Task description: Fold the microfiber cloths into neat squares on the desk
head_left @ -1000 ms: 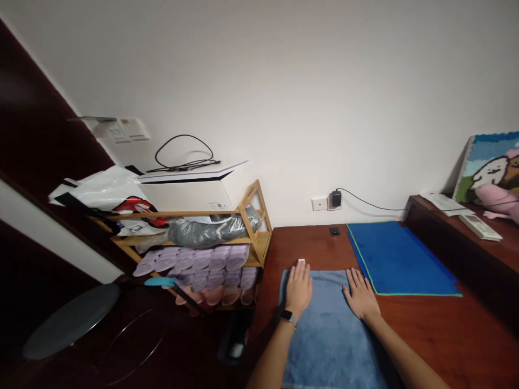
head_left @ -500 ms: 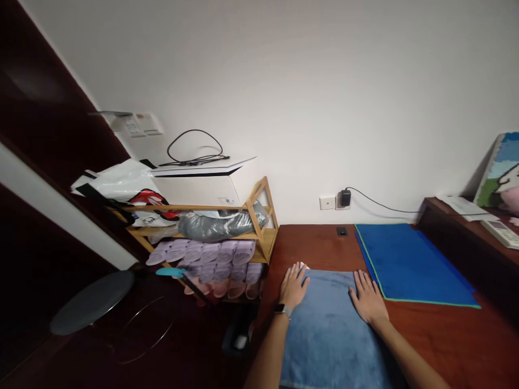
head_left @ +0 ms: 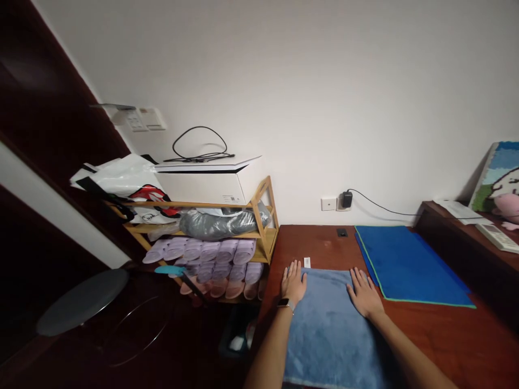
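Note:
A grey-blue cloth [head_left: 330, 329] lies spread on the reddish-brown wooden table [head_left: 430, 346]. My left hand [head_left: 293, 282] rests flat on its far left corner, fingers stretched out, with a watch [head_left: 286, 303] on the wrist. On the far right corner lies my right hand [head_left: 365, 292], fingers apart and palm down. A small white tag [head_left: 307, 262] sticks out past the cloth's far edge beside my left fingertips. To the right, a brighter blue cloth [head_left: 409, 265] with a green border lies over another blue one.
Left of the table stands a wooden rack [head_left: 265, 227] with a white box [head_left: 203, 183], a plastic bag [head_left: 125, 178] and rows of slippers [head_left: 211, 251]. A round stool [head_left: 85, 302] is at lower left. A raised ledge [head_left: 441, 232] holds a remote control [head_left: 498, 237].
Both hands stay flat on the far corners, with only a slight shift. The white tag, mostly covered by my left hand before, now shows in full. The view has moved a little.

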